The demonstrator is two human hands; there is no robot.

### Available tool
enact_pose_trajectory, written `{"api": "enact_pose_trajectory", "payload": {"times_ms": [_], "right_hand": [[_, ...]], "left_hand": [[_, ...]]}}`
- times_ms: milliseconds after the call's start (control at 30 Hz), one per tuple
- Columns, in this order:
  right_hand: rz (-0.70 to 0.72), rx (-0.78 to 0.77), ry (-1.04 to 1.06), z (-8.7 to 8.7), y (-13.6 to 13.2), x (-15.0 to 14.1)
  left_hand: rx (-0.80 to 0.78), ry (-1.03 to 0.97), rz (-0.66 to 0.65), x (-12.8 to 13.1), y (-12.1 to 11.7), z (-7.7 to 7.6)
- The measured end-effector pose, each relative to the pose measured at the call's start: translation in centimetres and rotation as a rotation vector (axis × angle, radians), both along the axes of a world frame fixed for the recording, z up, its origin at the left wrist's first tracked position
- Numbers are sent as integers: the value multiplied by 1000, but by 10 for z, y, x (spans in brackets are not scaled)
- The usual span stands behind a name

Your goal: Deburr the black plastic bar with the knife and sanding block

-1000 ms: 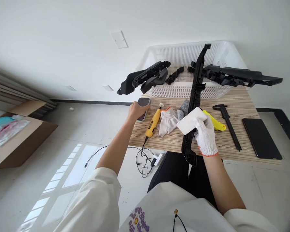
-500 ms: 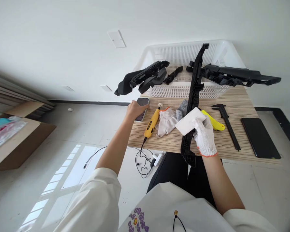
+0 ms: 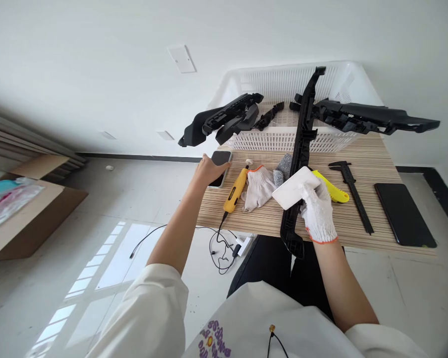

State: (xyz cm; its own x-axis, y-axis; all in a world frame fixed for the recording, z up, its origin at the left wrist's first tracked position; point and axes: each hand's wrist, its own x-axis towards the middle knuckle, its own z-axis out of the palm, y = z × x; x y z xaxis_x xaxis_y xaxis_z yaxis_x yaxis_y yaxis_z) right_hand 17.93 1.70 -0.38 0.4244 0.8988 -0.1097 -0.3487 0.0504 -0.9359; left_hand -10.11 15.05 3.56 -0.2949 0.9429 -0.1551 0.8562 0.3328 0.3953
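Note:
My bare left hand (image 3: pixel 208 171) is at the table's left end on a phone (image 3: pixel 220 160) in a pale case, thumb across its near part and fingers around its left side. My right hand (image 3: pixel 318 211), in a white knit glove with an orange cuff, pinches a flat white card (image 3: pixel 294 188). Beneath the card and that hand runs a long black plastic trim piece (image 3: pixel 302 139), leaning from the basket past the front table edge. Just beyond the glove lies a yellow-handled cutter (image 3: pixel 334 189), partly hidden. A yellow corded rotary tool (image 3: pixel 235 191) lies right of my left hand.
An empty-fingered white glove (image 3: pixel 259 191) and a grey cloth (image 3: pixel 282 170) lie mid-table. To the right are a black caliper (image 3: pixel 354 194) and a black phone (image 3: pixel 405 214). Behind stands a white basket (image 3: pixel 261 141) with black plastic parts (image 3: pixel 373 115) overhanging it. Cables (image 3: pixel 220 256) trail below.
The whole view has shifted very slightly. Both hands keep their places, the left on the phone and the right with the white card.

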Motion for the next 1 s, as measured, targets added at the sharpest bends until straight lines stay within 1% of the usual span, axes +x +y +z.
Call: {"api": "enact_pose_trajectory", "payload": {"times_ms": [33, 67, 133, 167, 200, 233, 267, 300, 333, 367, 433, 500, 533, 600, 633, 667, 767, 867, 900, 1000], "right_hand": [[-1, -3, 0, -1, 0, 0], [1, -7, 1, -2, -1, 1], [7, -14, -1, -4, -1, 1], [6, -13, 9, -4, 0, 1], [5, -10, 26, -4, 0, 0], [2, -4, 47, -2, 1, -2], [-6, 7, 76, 0, 2, -5], [-16, 26, 114, 3, 3, -9], [-24, 49, 155, 7, 4, -13], [-28, 74, 192, 11, 5, -17], [-2, 119, 249, 19, 7, -23], [40, 131, 257, 27, 10, -24], [25, 140, 243, 31, 12, -21], [-72, 171, 212, 36, 17, -12], [-123, 185, 198, 37, 20, -6], [-139, 181, 185, 38, 23, 0], [-44, 98, 143, 39, 28, 14], [-60, 80, 134, 37, 27, 20], [-44, 62, 117, 37, 26, 20], [117, -43, 32, 37, 21, 21]], "left_hand": [[62, -35, 8, -3, -11, 2], [163, -79, 17, -5, -25, 3], [442, -183, 40, -1, -65, 2], [586, -259, -7, 5, -90, -2], [709, -361, -89, 15, -114, -7], [742, -482, -190, 27, -138, -13], [636, -605, -315, 41, -160, -20], [485, -705, -436, 56, -177, -26], [352, -799, -515, 70, -190, -32], [238, -867, -567, 84, -198, -37], [77, -955, -593, 104, -202, -43], [-5, -1033, -598, 116, -196, -46], [-23, -1072, -596, 118, -193, -46], [-35, -1132, -578, 120, -186, -48], [-37, -1144, -567, 119, -184, -48], [-39, -1145, -562, 118, -183, -49], [-28, -1146, -554, 117, -181, -50], [-8, -1174, -535, 116, -179, -49], [-4, -1176, -532, 115, -178, -49], [3, -1133, -538, 111, -174, -48]]}}
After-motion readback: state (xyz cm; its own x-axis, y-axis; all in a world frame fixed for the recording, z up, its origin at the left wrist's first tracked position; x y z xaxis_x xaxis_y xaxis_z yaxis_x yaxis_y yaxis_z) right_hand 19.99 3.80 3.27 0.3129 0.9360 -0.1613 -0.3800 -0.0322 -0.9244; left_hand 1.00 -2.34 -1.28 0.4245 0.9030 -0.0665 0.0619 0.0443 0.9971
